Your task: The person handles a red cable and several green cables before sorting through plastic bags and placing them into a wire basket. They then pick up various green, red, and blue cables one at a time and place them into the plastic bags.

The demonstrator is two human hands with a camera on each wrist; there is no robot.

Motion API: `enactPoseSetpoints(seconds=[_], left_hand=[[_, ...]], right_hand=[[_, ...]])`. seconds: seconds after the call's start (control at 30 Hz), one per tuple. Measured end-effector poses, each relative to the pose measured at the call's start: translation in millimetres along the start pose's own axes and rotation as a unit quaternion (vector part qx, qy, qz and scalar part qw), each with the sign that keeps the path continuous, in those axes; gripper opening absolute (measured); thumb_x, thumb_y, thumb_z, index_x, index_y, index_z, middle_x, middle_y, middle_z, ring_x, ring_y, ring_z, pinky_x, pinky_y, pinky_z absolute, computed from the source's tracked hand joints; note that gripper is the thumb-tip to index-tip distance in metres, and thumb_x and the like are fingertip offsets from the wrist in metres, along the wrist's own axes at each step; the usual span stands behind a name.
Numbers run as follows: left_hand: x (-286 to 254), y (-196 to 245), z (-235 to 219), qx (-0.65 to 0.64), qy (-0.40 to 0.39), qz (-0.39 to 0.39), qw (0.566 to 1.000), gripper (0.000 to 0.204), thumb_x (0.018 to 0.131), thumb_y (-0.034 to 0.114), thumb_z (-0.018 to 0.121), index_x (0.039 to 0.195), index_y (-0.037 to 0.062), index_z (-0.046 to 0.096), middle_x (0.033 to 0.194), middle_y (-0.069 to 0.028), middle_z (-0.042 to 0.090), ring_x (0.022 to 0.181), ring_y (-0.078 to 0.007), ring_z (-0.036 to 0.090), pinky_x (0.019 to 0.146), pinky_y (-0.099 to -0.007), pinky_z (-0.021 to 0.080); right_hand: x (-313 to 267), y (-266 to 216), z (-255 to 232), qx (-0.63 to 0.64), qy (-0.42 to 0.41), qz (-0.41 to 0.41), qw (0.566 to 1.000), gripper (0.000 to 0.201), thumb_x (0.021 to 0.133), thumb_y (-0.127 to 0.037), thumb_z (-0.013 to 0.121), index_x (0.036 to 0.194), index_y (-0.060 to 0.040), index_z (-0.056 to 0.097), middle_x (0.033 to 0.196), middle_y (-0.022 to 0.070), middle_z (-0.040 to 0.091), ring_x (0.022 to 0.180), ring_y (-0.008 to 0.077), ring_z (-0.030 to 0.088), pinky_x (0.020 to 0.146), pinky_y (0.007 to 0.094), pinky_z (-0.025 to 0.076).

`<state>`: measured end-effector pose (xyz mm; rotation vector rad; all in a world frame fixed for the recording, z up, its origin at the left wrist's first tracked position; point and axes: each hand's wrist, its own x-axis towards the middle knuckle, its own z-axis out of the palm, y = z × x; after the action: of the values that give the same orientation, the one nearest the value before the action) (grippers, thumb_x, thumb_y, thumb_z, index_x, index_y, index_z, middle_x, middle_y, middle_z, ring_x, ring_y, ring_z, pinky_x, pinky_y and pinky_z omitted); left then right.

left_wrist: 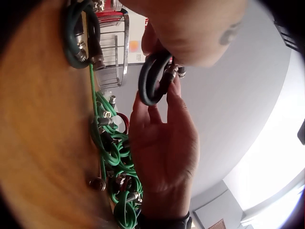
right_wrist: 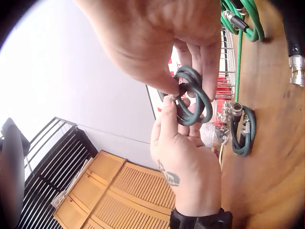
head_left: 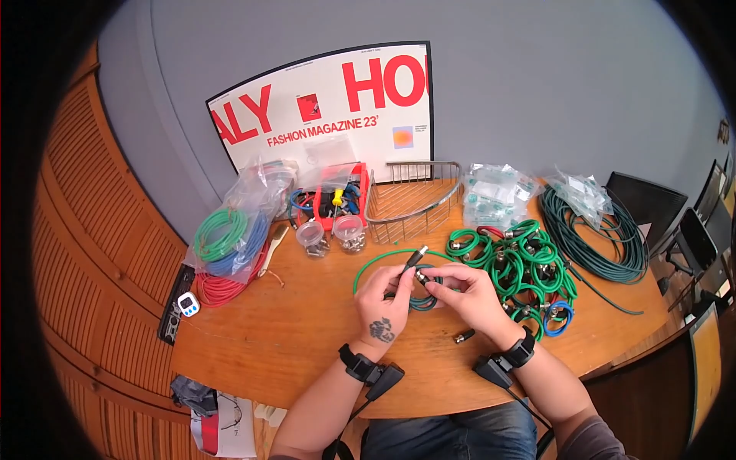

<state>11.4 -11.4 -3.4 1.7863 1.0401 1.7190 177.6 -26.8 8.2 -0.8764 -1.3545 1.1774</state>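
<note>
Both hands hold a small coil of dark green cable point(right_wrist: 206, 110) raised above the table. My left hand point(head_left: 381, 310) pinches it near one end, where a black plug with a silver tip point(head_left: 416, 257) points up past the fingers. With thumb and fingertips, my right hand point(head_left: 474, 300) pinches at a silver connector point(left_wrist: 172, 72) on the same coil, close beside the left fingertips. Another dark green cable coil point(right_wrist: 251, 138) with metal connectors lies on the table beneath the hands, mostly hidden by them in the head view.
Right of the hands lies a pile of green coiled cables point(head_left: 529, 268), with a blue coil point(head_left: 558, 318) at its edge. Behind stand a wire basket point(head_left: 414, 218), a red bin point(head_left: 360, 172) and plastic cups point(head_left: 349, 234). Bagged cables point(head_left: 222, 234) lie left; a large dark cable coil point(head_left: 629, 264) lies far right.
</note>
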Motion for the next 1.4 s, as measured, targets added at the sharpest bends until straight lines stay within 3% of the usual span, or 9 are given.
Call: enactPoseSetpoints(seconds=[0.2, 0.4, 0.6, 0.67, 0.9, 1.07, 1.13, 1.23, 1.4], left_hand=[[-1.8, -7.8, 3.2, -0.057, -0.02, -0.026, 0.998, 0.009, 0.091, 0.002, 0.065, 0.098, -0.0039, 0.065, 0.083, -0.0036, 0.066, 0.071, -0.0077, 0.064, 0.063, -0.0215, 0.05], [-2.1, -4.6, 4.3, -0.077, -0.028, -0.057, 0.995, 0.01, 0.09, 0.001, 0.067, 0.099, -0.0027, 0.065, 0.083, -0.0032, 0.067, 0.075, -0.0078, 0.064, 0.067, -0.0215, 0.05], [-3.3, -1.1, 8.1, -0.1, -0.045, -0.116, 0.987, 0.013, 0.09, 0.002, 0.069, 0.1, -0.0038, 0.064, 0.085, -0.0035, 0.067, 0.078, -0.0074, 0.063, 0.068, -0.0212, 0.049], [-2.2, -3.9, 8.1, -0.117, -0.034, -0.148, 0.981, 0.014, 0.09, 0.003, 0.069, 0.101, -0.0044, 0.064, 0.086, -0.0042, 0.068, 0.078, -0.0077, 0.063, 0.069, -0.021, 0.05], [1.7, -18.3, 6.6, -0.228, 0.003, -0.196, 0.954, 0.016, 0.09, 0.004, 0.069, 0.101, -0.0064, 0.064, 0.089, -0.0078, 0.069, 0.074, -0.0095, 0.064, 0.067, -0.0225, 0.052], [0.3, -17.3, 9.7, -0.101, 0.003, -0.173, 0.98, 0.015, 0.093, 0.004, 0.065, 0.102, -0.0072, 0.066, 0.082, -0.0073, 0.069, 0.066, -0.0093, 0.064, 0.055, -0.0224, 0.051], [0.0, -14.6, 8.1, -0.079, -0.025, -0.199, 0.976, 0.014, 0.094, 0.003, 0.062, 0.102, -0.0081, 0.065, 0.082, -0.0073, 0.067, 0.063, -0.01, 0.063, 0.052, -0.0229, 0.05], [2.2, -8.7, 3.7, -0.053, -0.101, -0.192, 0.975, 0.015, 0.096, 0.0, 0.056, 0.104, -0.0103, 0.063, 0.084, -0.0076, 0.062, 0.058, -0.0117, 0.061, 0.047, -0.0244, 0.049], [7.4, -0.1, -3.6, -0.133, -0.221, -0.166, 0.952, 0.018, 0.098, -0.003, 0.048, 0.108, -0.0129, 0.059, 0.093, -0.0089, 0.052, 0.056, -0.0144, 0.06, 0.048, -0.0268, 0.053]], right_hand=[[-0.5, 0.0, -2.3, -0.023, 0.015, -0.013, 1.0, 0.02, 0.086, -0.006, 0.072, 0.106, -0.003, 0.072, 0.094, 0.0035, 0.068, 0.07, 0.0048, 0.06, 0.06, 0.0206, 0.05], [0.6, 8.4, -2.8, -0.229, 0.093, -0.196, 0.949, 0.014, 0.081, -0.004, 0.074, 0.095, -0.0044, 0.07, 0.091, 0.0055, 0.063, 0.067, 0.0095, 0.057, 0.059, 0.0255, 0.048], [4.6, 10.2, -10.7, -0.188, 0.131, -0.116, 0.967, 0.041, 0.085, -0.002, 0.069, 0.122, -0.0032, 0.054, 0.105, 0.0075, 0.061, 0.075, 0.0113, 0.061, 0.06, 0.0246, 0.049], [7.3, 22.1, -14.0, -0.102, 0.039, -0.075, 0.991, 0.047, 0.09, -0.002, 0.065, 0.133, -0.0031, 0.045, 0.114, 0.0077, 0.06, 0.087, 0.0115, 0.064, 0.064, 0.0242, 0.052], [-0.8, 16.1, 1.7, 0.016, -0.078, 0.043, 0.996, 0.035, 0.102, -0.02, 0.052, 0.134, -0.0068, 0.047, 0.111, 0.0083, 0.062, 0.095, 0.0137, 0.064, 0.068, 0.0262, 0.058], [1.5, 9.8, -1.3, -0.095, 0.004, 0.039, 0.995, 0.023, 0.102, -0.017, 0.05, 0.121, -0.0051, 0.056, 0.1, 0.0103, 0.064, 0.089, 0.0181, 0.065, 0.067, 0.029, 0.056], [5.5, 15.6, -2.2, -0.286, 0.036, -0.202, 0.936, 0.02, 0.1, -0.012, 0.052, 0.117, -0.0035, 0.058, 0.096, 0.0126, 0.064, 0.088, 0.0284, 0.065, 0.075, 0.0358, 0.053], [3.3, -0.2, -2.5, -0.325, 0.019, -0.241, 0.914, 0.018, 0.097, -0.01, 0.053, 0.113, -0.0023, 0.059, 0.098, 0.0152, 0.065, 0.091, 0.0363, 0.063, 0.082, 0.0397, 0.05], [-1.6, -2.2, -4.8, -0.254, 0.057, -0.149, 0.954, 0.016, 0.102, -0.014, 0.049, 0.114, -0.0035, 0.052, 0.085, 0.0072, 0.057, 0.071, 0.012, 0.055, 0.066, 0.0262, 0.046]])
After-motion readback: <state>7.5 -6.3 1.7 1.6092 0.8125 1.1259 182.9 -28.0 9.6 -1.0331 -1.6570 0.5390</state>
